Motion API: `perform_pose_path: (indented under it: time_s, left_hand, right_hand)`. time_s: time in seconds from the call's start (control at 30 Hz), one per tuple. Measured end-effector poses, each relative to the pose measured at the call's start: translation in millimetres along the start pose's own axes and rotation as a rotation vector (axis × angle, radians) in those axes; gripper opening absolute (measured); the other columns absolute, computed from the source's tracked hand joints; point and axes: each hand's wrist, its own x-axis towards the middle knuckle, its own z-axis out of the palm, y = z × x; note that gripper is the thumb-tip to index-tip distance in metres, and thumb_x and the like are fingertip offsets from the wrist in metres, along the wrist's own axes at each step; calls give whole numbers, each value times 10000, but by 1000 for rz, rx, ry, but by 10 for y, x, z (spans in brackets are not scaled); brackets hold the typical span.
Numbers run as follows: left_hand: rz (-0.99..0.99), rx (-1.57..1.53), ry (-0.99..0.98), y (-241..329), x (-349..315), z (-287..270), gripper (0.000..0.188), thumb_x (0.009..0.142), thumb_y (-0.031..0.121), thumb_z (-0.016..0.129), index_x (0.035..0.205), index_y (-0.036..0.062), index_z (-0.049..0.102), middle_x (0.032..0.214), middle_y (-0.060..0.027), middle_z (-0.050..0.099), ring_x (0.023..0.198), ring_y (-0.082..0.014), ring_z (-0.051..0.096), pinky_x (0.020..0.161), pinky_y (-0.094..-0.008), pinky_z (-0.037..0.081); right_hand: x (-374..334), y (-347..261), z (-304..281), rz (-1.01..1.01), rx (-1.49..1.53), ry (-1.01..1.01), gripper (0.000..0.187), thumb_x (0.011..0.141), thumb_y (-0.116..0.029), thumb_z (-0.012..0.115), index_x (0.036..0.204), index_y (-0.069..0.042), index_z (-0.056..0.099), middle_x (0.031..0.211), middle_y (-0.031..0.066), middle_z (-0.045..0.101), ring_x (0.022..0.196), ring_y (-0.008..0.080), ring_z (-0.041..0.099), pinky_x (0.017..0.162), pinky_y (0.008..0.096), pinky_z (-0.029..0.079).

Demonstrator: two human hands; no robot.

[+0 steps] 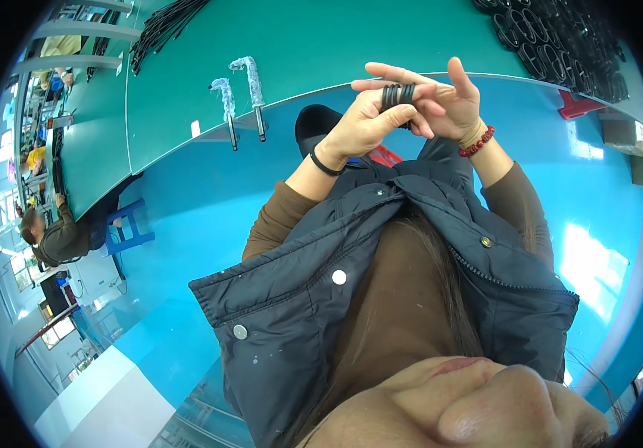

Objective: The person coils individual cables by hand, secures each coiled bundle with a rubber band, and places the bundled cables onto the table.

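Observation:
In front of my body, at the near edge of the green table (pixel 321 41), black cable loops (pixel 398 97) sit between my two hands. My left hand (pixel 366 123), with a black band at its wrist, is closed, its thumb pressed against the loops. My right hand (pixel 452 108), with a red bead bracelet, has its thumb raised and its fingers stretched out across and behind the loops. Whether the loops go around any finger is hard to tell, as the fingers overlap.
Two hook-shaped holders (pixel 224 97) in bluish wrap are fixed at the table edge. A bundle of black cables (pixel 164 33) lies far left; coiled cables (pixel 541 45) are piled far right. A red stool (pixel 579 105), a blue stool (pixel 129 226) and a seated co-worker (pixel 67 235) are nearby.

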Motion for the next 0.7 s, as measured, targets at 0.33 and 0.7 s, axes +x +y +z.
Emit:
perform_pose_path:
  time_s: [0.33,0.7]
  left_hand:
    - [72,526,-134,-18,52,-49,218,968,138,427,1011,-22,569,822,-87,622,798,-181,633,712,-294,517]
    - [114,457,-19,-55,62,-84,159,921,62,487,1039,-38,520,810,-101,629,770,-173,646,691,-280,532]
  right_hand:
    - [-19,-59,87,138,-549,123,788,741,-448,648,1301,51,406,1278,239,480,778,99,628,442,158,487]
    - [-32,-42,227,242,-629,428,406,792,-343,671,1029,-22,600,678,10,532,422,48,397,359,170,304]
